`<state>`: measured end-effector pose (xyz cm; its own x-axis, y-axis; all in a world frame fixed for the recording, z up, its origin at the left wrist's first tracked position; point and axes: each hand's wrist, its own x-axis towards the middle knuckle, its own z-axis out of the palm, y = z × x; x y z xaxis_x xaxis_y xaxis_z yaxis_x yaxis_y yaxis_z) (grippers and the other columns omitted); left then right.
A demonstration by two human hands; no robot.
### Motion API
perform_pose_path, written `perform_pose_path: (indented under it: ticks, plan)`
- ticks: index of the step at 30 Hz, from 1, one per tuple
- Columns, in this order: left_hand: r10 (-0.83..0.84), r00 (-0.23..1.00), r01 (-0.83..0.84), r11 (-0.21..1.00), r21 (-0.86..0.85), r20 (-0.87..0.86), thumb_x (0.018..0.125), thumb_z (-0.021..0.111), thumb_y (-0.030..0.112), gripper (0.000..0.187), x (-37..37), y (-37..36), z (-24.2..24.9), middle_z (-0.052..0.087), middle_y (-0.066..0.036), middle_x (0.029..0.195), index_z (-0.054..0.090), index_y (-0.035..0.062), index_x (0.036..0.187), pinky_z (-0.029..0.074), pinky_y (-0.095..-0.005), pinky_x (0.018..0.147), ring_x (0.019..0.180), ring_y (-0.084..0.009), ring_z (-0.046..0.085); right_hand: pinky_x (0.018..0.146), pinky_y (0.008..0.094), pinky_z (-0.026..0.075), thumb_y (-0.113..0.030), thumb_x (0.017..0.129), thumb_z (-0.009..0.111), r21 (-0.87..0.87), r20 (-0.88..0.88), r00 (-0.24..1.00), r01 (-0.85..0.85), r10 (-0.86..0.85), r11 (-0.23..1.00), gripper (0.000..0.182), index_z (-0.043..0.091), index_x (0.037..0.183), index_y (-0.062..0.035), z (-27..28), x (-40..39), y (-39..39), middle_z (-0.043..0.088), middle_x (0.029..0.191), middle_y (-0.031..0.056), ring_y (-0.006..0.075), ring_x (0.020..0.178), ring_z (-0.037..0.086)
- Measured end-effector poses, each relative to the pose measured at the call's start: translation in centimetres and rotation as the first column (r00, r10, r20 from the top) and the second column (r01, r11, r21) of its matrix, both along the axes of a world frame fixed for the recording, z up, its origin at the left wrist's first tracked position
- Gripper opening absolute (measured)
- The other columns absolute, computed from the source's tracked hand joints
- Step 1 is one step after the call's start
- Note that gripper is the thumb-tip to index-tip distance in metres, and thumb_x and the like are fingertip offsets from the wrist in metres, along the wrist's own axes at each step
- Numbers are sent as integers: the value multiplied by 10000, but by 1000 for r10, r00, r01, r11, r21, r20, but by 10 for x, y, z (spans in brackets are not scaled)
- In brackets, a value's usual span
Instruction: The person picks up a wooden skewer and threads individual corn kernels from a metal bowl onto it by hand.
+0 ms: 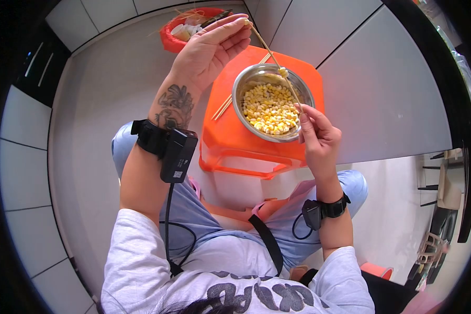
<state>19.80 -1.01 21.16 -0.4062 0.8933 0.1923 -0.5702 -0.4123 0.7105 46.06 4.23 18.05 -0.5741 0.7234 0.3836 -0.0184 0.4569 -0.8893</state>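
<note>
A thin bamboo skewer [266, 47] slants above the bowl, held between my two hands. My right hand [321, 133] pinches its lower end near the bowl's right rim. At the upper end, my left hand [220, 44] has thumb and fingertips closed on a small pale yellow corn kernel [247, 22] by the skewer tip. Part way along the skewer sits a small clump of corn kernels [282, 72]. Below, a steel bowl [237, 98] holds many loose yellow and white corn kernels [267, 104]. It stands on an orange plastic stool [214, 141].
More bamboo skewers [223, 107] lie on the stool, running beneath the bowl. Behind my left hand is a red-lined bin [168, 42] with waste in it. A grey panel [392, 99] borders the stool on the right. Straps and cabled devices [179, 155] sit on my forearms.
</note>
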Motion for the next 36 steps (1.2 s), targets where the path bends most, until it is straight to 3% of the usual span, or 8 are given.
perform_pose_path:
  ticks: [2,15,17,24,26,33,36]
  plan:
    - [-26,999,25,999,28,34,892,626,105,215,-1,0,0,665,-93,1012,644,19,1089,529,-293,880,947,-178,645,639,195,475,-36,914,583,-3,2,1000,-1,1,1000,198,645,1086,38,1,0,0,666,800,52,48,723,571]
    - [36,999,-36,999,7,-18,889,623,97,216,0,2,1,667,-111,1013,646,7,1084,532,-296,882,948,-191,652,665,202,488,-29,908,585,12,39,999,6,-7,1000,193,651,1077,36,0,1,1,683,831,65,52,744,585]
    - [122,984,-133,988,-75,-126,923,568,103,293,4,1,4,642,-140,1091,570,-28,1185,507,-322,941,1022,-201,628,666,202,489,-29,907,585,18,36,999,11,-11,1000,194,651,1077,36,1,1,0,685,836,66,52,743,587]
    - [183,955,-193,981,-21,-234,912,585,102,281,6,2,4,652,-141,1072,591,-27,1162,507,-323,940,1011,-210,634,679,204,498,-30,905,587,3,60,998,31,-31,1000,194,653,1074,37,1,3,1,698,870,79,59,750,600]
    - [193,964,-192,981,20,-183,864,654,87,187,7,2,4,679,-109,981,677,6,1031,538,-287,865,911,-182,662,681,206,500,-29,904,587,14,60,998,33,-34,999,193,653,1073,37,1,3,1,698,871,81,62,754,604]
    - [254,932,-251,967,42,-258,865,657,103,190,9,2,4,680,-109,978,680,5,1026,538,-280,860,901,-177,664,700,212,507,-28,903,587,17,53,998,44,-45,999,193,653,1072,39,1,2,-1,701,891,93,75,782,620]
    - [241,928,-258,966,-24,-283,893,609,78,251,11,3,4,657,-150,1050,614,-38,1116,526,-318,917,978,-212,649,705,209,508,-26,904,585,32,78,996,49,-52,998,193,653,1073,38,3,3,-2,702,904,98,77,792,623]
